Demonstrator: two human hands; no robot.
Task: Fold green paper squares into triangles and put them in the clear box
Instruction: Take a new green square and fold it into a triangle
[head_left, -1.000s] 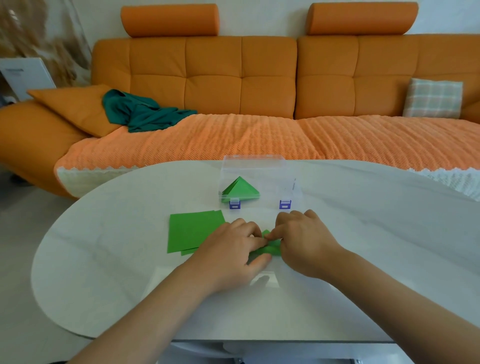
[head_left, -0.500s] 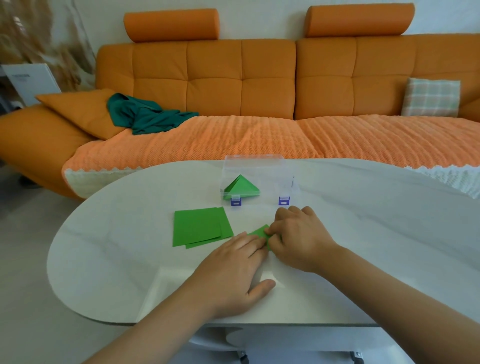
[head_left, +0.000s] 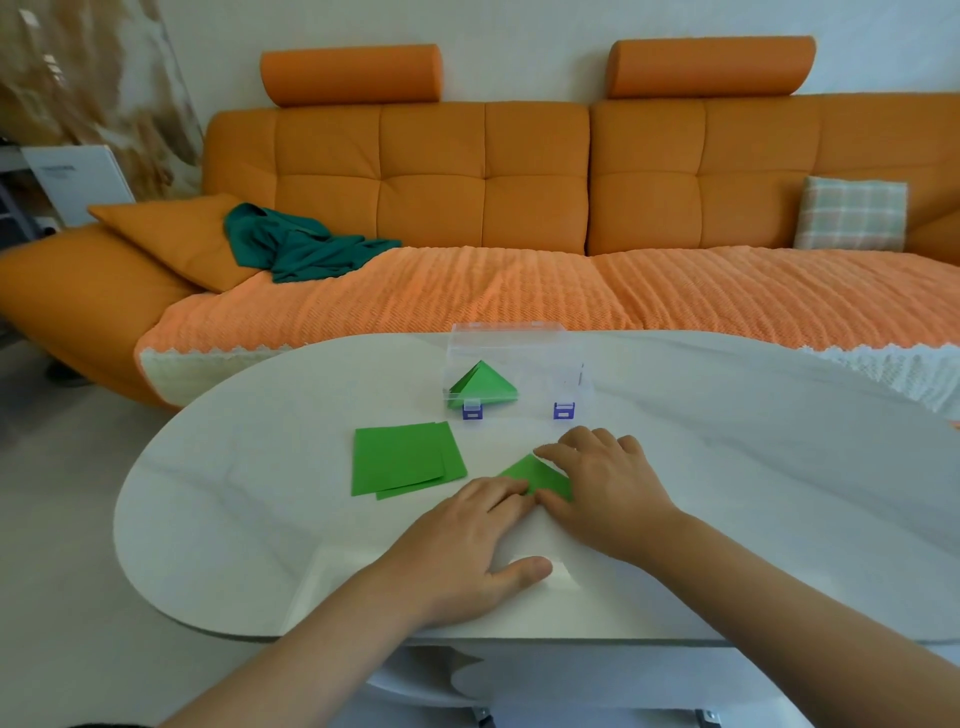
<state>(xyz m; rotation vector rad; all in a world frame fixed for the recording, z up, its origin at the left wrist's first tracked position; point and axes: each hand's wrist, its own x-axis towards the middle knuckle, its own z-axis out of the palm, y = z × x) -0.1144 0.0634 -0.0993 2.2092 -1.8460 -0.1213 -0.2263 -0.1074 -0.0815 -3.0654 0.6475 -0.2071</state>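
Your left hand (head_left: 467, 540) lies flat on the white oval counter (head_left: 234, 519). Its fingers are straight and together, with the tips pressing the near left part of the folded green paper triangle (head_left: 537, 474). That grip is wide and flat and closes round nothing, and the thumb is splayed on the bare counter. Your right hand (head_left: 610, 488) covers the triangle's right side the same way, with fingers stretched out and laid on the paper, the foremost reaching up beside the peak. This grip is spread too, pressing rather than pinching. Both palms look set like this to pin the paper so the layers cannot slide while the crease is flattened. The triangle sits on the counter between your hands, just in front of the clear plastic box (head_left: 519, 358) and apart from it. Its peak points away from you toward the box, and its long edge runs roughly left to right on the near side, mostly hidden under your fingertips. To the left, close but not touching, is the stack of flat green paper squares (head_left: 402, 462), slightly fanned and within easy reach for the next fold. The box stands open-topped with its two blue latches (head_left: 471, 411) facing you. A finished green triangle (head_left: 483, 387) already leans in its left half, peak up, so the right half looks free for this one.
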